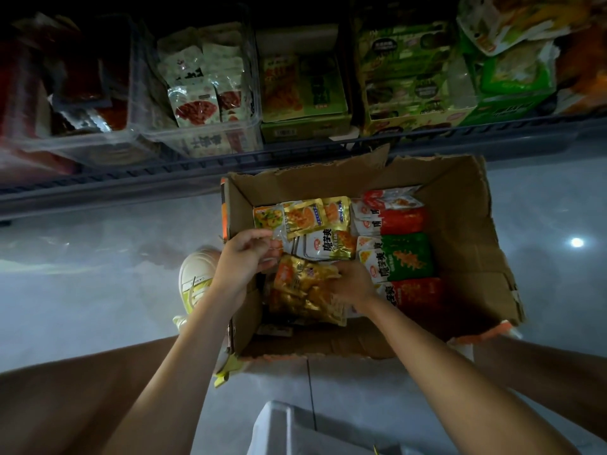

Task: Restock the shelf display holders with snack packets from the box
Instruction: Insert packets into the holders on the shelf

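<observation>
Forearms: both reach forward and down from the bottom of the view into the cardboard box (466, 244), wrists bent so the palms face the packets.
Right hand (353, 281): its grip lies closed over the edge of a crumpled gold packet (303, 290) near the box's front wall, fingers curled down on the foil, likely gathering it to lift out.
Left hand (244, 256): its grip pinches the clear edge of the upper gold packets (317, 213), thumb over fingers, apparently peeling them off the pile so they come out as a bunch.
Box: open on the floor (98, 264), flaps torn, set just in front of the shelf so packets travel a short way.
Stock in box: red packets (399, 221) and a green packet (399, 257) lie flat in a row on the right side, touching one another.
Shoe (197, 277): just beside the box's left wall.
Shelf (295, 156): beyond the box; clear display holders (200, 133) and green cartons (305, 93) stand side by side, partly filled.
Progress: judged early, since the box holds many packets.
</observation>
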`<action>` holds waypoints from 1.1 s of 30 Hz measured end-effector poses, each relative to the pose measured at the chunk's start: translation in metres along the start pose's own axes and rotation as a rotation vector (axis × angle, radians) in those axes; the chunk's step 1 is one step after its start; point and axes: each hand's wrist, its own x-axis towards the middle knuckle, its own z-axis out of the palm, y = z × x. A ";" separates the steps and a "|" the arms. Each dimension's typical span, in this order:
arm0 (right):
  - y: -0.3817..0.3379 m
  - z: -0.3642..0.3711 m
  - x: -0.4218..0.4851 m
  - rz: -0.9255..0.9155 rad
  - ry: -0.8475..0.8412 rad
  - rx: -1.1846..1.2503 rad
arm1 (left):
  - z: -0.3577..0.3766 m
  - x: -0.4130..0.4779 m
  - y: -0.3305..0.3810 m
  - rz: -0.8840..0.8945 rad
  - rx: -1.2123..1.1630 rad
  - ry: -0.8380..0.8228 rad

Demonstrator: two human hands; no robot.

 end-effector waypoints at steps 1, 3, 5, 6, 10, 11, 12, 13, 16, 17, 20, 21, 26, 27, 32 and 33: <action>-0.001 -0.010 -0.005 0.051 0.023 0.121 | 0.001 -0.001 0.000 0.006 0.007 0.013; -0.002 -0.030 -0.015 0.175 0.060 0.411 | 0.004 -0.003 -0.001 0.023 0.030 0.056; -0.003 -0.045 -0.024 0.249 0.084 0.607 | 0.008 -0.006 -0.002 0.032 0.054 0.118; -0.003 -0.051 -0.026 0.292 0.100 0.673 | 0.011 -0.008 -0.003 0.029 0.070 0.154; -0.017 -0.074 -0.043 0.377 0.102 0.936 | 0.025 -0.022 -0.006 -0.056 0.139 0.191; -0.021 -0.080 -0.048 0.375 0.090 1.007 | 0.029 -0.028 -0.004 -0.115 0.093 0.149; -0.026 -0.085 -0.053 0.369 0.079 1.073 | 0.032 -0.034 0.000 -0.179 0.020 0.080; -0.032 -0.090 -0.057 0.359 0.074 1.132 | 0.036 -0.040 0.003 -0.231 -0.050 -0.009; -0.051 -0.099 -0.074 0.296 0.069 1.178 | 0.051 -0.057 0.017 -0.248 -0.235 -0.236; -0.057 -0.101 -0.080 0.256 0.074 1.149 | 0.056 -0.062 0.023 -0.221 -0.300 -0.262; -0.078 -0.107 -0.104 0.043 0.142 0.895 | 0.069 -0.074 0.045 -0.091 -0.406 -0.274; -0.085 -0.109 -0.113 -0.046 0.158 0.806 | 0.073 -0.078 0.052 -0.038 -0.383 -0.267; -0.125 -0.125 -0.148 -0.324 0.168 0.512 | 0.077 -0.098 0.086 0.123 -0.339 -0.151; -0.132 -0.129 -0.153 -0.351 0.166 0.442 | 0.076 -0.102 0.092 0.149 -0.326 -0.137; -0.161 -0.153 -0.169 -0.354 0.137 0.469 | 0.066 -0.125 0.117 0.235 -0.299 -0.185; -0.168 -0.153 -0.172 -0.364 0.144 0.495 | 0.067 -0.130 0.120 0.252 -0.300 -0.208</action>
